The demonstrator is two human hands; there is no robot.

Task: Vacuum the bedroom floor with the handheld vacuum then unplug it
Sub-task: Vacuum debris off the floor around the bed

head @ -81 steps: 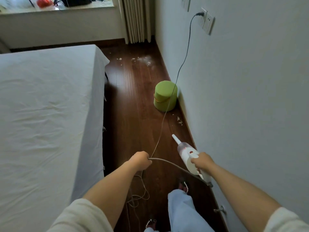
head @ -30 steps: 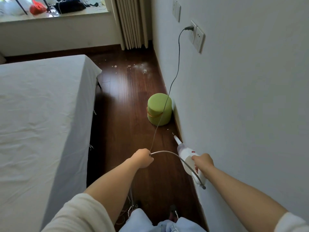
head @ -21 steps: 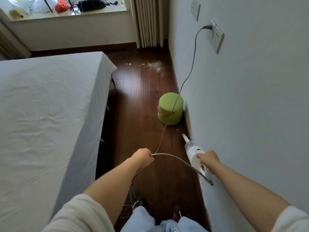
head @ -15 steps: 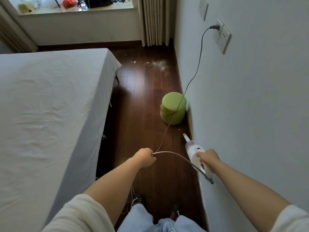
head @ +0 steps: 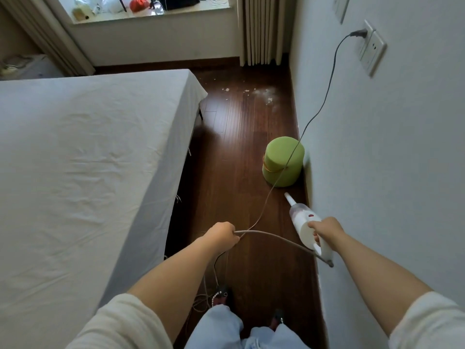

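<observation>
White handheld vacuum (head: 305,222) gripped by right hand (head: 327,229); grey power cord (head: 324,96) pinched in left hand (head: 221,235) fingers — taut cord draped over green cylindrical stool (head: 283,161) — snagging or toppling risked, wall plug (head: 357,34) possibly yanked out.

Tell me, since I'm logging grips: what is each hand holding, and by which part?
The right hand grips the handheld vacuum by its rear handle. The left hand holds the power cord partway along its length.
</observation>
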